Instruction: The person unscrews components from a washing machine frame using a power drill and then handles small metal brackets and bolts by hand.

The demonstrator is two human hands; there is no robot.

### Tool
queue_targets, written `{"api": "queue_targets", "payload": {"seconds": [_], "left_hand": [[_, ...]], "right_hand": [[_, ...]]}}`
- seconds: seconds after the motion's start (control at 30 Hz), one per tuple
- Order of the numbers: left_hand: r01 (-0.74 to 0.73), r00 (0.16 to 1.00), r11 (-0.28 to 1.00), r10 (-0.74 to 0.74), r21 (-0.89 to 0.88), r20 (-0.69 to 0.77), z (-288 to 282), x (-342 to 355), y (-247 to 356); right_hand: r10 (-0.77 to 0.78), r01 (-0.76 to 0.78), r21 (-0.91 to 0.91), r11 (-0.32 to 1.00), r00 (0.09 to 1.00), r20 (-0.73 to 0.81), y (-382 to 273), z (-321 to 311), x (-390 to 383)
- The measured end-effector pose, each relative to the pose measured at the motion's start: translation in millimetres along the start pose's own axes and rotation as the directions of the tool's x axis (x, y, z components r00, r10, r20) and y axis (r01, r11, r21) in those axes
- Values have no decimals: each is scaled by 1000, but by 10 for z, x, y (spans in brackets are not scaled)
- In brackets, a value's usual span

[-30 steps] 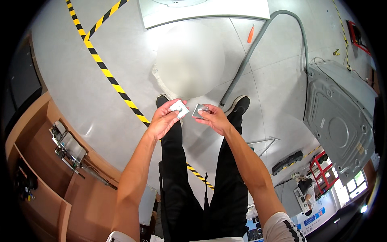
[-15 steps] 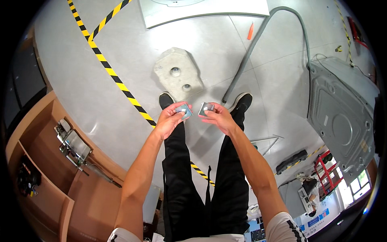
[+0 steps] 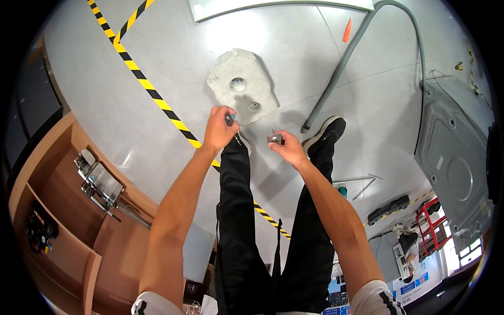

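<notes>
My left hand (image 3: 218,130) is closed on a small metal plate (image 3: 230,118), held beside the near end of a pale concrete block (image 3: 227,71). In my right hand (image 3: 288,147) is another small metal plate (image 3: 274,138), pinched between thumb and fingers, with a thin stud sticking up from it. Two round recesses show in the block, each with metal at its bottom. It lies on the floor just beyond my left shoe. The left plate is mostly hidden by my fingers.
A grey hose (image 3: 336,73) runs along the floor to a grey metal appliance cabinet (image 3: 451,163) at the right. An orange tool (image 3: 347,30) lies near the hose. Wooden shelving (image 3: 58,210) stands at the left, beside black-and-yellow floor tape (image 3: 154,94). A white panel (image 3: 283,6) is at the far edge.
My left hand has moved forward toward the concrete block and turned its plate. My right hand has shifted slightly right and tilted its plate, so a stud now shows. The view has shifted.
</notes>
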State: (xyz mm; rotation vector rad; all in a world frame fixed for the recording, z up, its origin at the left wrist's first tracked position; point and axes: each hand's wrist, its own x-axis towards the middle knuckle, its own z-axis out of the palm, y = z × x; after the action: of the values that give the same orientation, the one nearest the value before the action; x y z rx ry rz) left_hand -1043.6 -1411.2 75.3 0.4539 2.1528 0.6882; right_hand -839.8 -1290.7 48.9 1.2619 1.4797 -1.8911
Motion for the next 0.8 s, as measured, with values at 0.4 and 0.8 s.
{"api": "queue_targets", "payload": {"seconds": [0.4,0.8], "left_hand": [[-200,976,975,190,92,110,270,813,-615],[-250,947,956,207,155,246,278,856,-722]], "right_hand": [[-74,56,-239,969,995,-67,457,424,1232],[-73,88,-265,960,995,65,582,555,1445]]}}
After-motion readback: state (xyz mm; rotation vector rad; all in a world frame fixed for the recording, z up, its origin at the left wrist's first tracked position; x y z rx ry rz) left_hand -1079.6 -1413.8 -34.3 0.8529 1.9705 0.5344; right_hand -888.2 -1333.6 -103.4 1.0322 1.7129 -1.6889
